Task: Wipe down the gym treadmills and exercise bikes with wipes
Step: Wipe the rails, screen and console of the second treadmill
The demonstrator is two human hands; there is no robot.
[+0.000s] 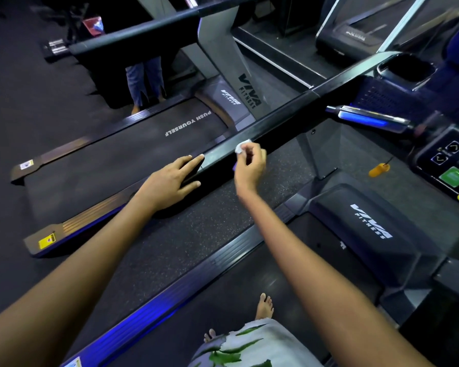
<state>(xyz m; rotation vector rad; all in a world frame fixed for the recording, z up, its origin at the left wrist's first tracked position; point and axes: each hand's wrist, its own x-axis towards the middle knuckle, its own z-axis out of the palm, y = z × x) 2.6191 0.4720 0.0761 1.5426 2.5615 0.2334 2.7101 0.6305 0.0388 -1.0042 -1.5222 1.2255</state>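
The handrail [263,133] runs from near left to far right. The left hand [170,181] rests flat on its near end; just to the right, the right hand [251,165] pinches a wipe [241,147] against the handrail. Left of the handrail lies a second treadmill's belt [122,160]. Right of it sit the motor cover [366,229] and the console [451,165]. A bare foot [264,305] stands on the deck below.

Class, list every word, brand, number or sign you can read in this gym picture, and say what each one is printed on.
"PUSH YOURSELF": on the belt of the neighbouring treadmill, seen upside down.
"VIVA FITNESS": on that treadmill's motor cover.
"VIVA FITNESS": on its grey upright.
"VIVA FITNESS": on the near treadmill's motor cover.
Arrow signs: on the console buttons.
Yellow sticker and white sticker on the side rails: too small to read.
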